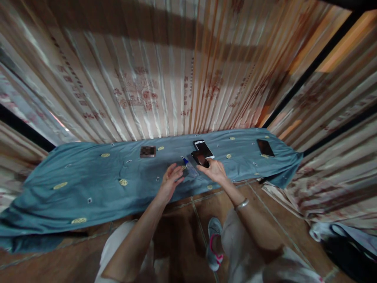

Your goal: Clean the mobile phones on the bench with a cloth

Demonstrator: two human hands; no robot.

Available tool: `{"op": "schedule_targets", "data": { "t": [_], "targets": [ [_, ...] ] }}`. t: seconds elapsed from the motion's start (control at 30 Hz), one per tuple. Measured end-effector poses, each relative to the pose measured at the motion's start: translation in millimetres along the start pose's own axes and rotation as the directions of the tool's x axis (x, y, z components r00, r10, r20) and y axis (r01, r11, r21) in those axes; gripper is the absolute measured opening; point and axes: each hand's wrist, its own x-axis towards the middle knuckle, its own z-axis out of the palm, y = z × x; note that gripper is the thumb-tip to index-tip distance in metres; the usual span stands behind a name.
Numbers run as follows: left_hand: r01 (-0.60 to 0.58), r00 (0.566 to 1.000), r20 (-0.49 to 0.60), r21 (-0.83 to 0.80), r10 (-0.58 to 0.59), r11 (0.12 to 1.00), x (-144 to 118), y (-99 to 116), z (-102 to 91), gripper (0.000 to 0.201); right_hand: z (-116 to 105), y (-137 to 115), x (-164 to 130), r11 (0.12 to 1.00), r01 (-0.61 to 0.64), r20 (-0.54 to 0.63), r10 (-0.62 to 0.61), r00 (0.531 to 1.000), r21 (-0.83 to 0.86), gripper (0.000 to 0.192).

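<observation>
- The right hand [216, 171] has thumb and fingers closed on a dark phone [200, 158], holding it over the blue cloth [97, 169].
- The left hand [171, 179] is half open, its fingers loosely bent, with nothing visible in its grip.
- Between the hands shows a clear plastic piece [191, 169] with a blue end (too blurred to name more exactly).
- A white phone [207, 149] lies just behind the dark one.
- Well to the right lies a black tablet [265, 147].

Dim light; a broad shadow crosses the curtain [171, 78] above the table [97, 169], orange glow to the table's right; outer edges look stretched and soft.
</observation>
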Motion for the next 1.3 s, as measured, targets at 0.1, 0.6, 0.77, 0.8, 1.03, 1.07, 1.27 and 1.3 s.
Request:
{"op": "schedule_targets", "data": {
  "t": [0.1, 0.6, 0.77, 0.8, 1.03, 1.07, 1.27, 1.3],
  "targets": [
    [-0.015, 0.999, -0.031, -0.005, 0.015, 1.000, -2, 4, -5.3, 0.051, -7, 3, 36, 0.977, 0.004, 0.011, -0.002, 1.000, -0.213, 0.060],
    [-0.030, 0.994, -0.107, -0.018, 0.028, 0.999, -9, 19, -33.8, 0.055, 10, 17, 123, 0.904, -0.077, 0.085, 0.124, 0.989, -0.421, 0.058],
    [-0.031, 0.991, -0.130, -0.011, 0.029, 0.999, -11, 20, -36.0, 0.054, 19, 16, 133, 0.901, -0.064, 0.073, 0.106, 0.992, -0.429, 0.061],
    [-0.030, 0.991, -0.131, -0.008, 0.029, 1.000, -12, 20, -36.5, 0.054, 20, 16, 134, 0.900, -0.058, 0.073, 0.099, 0.992, -0.431, 0.062],
    [-0.030, 0.991, -0.132, 0.001, 0.030, 1.000, -12, 21, -37.9, 0.053, 24, 16, 139, 0.898, -0.010, 0.088, 0.055, 0.995, -0.441, 0.066],
    [-0.029, 0.991, -0.130, 0.002, 0.029, 1.000, -12, 20, -37.9, 0.053, 24, 16, 139, 0.897, -0.009, 0.090, 0.054, 0.995, -0.442, 0.067],
    [-0.023, 0.993, -0.120, -0.012, 0.022, 1.000, -10, 18, -37.8, 0.052, 13, 18, 133, 0.911, 0.006, 0.042, 0.012, 0.999, -0.412, 0.062],
    [-0.020, 0.993, -0.115, -0.014, 0.018, 1.000, -10, 17, -37.5, 0.052, 9, 18, 130, 0.913, 0.013, 0.017, -0.007, 1.000, -0.407, 0.058]
  ]
}}
